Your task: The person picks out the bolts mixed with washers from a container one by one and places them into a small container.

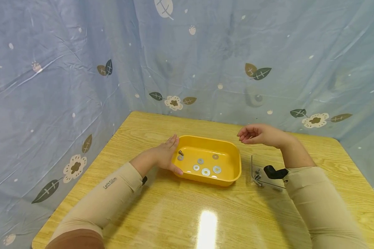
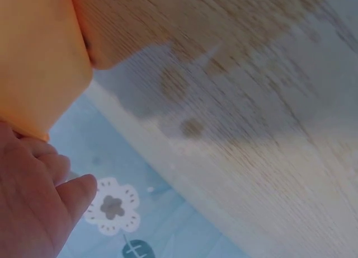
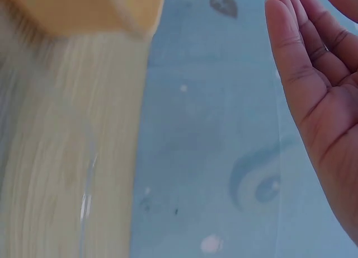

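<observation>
A yellow tray (image 1: 233,162) sits on the table with several flat metal washers (image 1: 205,172) lying on its floor. One bolt (image 1: 181,153) rests by a washer near the tray's left end. My left hand (image 1: 166,154) holds that end, fingers over the rim toward the back and thumb at the front left corner. In the left wrist view, its bent fingers lie at the tray's edge. Above the table, beyond the tray's right end, my right hand (image 1: 261,135) hangs with loosely curled fingers and thumb apart; nothing shows between them.
A clear container (image 1: 252,166) with several bolts (image 1: 257,177) stands right of the tray, below my right forearm. The wooden table (image 1: 162,214) meets a patterned blue curtain (image 1: 205,62) at its back and left. A black wrist mount (image 1: 275,172) juts from the right sleeve.
</observation>
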A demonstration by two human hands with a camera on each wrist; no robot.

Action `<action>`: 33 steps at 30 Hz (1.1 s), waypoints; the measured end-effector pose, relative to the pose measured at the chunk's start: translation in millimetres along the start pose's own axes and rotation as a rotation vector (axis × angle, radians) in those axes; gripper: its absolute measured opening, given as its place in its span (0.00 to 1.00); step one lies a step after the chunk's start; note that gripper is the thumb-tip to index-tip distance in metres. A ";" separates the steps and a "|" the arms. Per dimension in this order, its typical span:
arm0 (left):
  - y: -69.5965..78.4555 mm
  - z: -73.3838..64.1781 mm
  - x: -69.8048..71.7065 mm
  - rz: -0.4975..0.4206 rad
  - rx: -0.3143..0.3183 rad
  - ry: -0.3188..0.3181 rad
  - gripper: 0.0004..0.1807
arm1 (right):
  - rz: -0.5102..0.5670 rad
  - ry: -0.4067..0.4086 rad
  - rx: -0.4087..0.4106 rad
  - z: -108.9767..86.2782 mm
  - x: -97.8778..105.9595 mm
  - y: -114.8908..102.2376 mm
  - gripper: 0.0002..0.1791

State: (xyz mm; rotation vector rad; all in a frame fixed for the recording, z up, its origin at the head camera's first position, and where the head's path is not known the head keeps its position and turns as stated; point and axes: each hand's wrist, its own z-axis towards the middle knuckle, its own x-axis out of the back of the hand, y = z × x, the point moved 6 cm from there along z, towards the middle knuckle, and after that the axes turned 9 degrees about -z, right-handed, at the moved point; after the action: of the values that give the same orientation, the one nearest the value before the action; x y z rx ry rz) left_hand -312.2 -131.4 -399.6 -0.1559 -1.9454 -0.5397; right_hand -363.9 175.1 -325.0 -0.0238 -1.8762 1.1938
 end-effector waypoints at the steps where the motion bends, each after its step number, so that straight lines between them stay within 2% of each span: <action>1: 0.0 -0.3 0.1 0.005 0.000 0.000 0.78 | -0.005 -0.001 0.010 4.0 -0.9 -4.0 0.17; 7: -0.1 -0.2 -0.4 0.004 0.004 -0.008 0.78 | -0.050 -0.019 0.036 29.3 -9.3 -24.4 0.15; 13: 0.0 0.0 0.4 0.005 0.019 -0.019 0.78 | -0.034 -0.041 0.045 54.4 -23.2 -39.7 0.14; 22: -1.6 1.1 -0.1 0.001 0.022 -0.008 0.78 | -0.004 -0.118 0.101 95.2 -57.7 -48.4 0.15; 33: -3.0 1.2 -0.3 0.003 0.035 -0.002 0.78 | -0.084 -0.144 0.097 133.2 -87.7 -53.5 0.14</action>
State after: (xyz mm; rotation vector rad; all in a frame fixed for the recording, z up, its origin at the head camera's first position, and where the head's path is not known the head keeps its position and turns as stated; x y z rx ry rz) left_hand -314.1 -133.5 -401.2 -0.1371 -1.9546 -0.5035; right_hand -379.0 11.9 -362.9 0.1979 -1.9207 1.2552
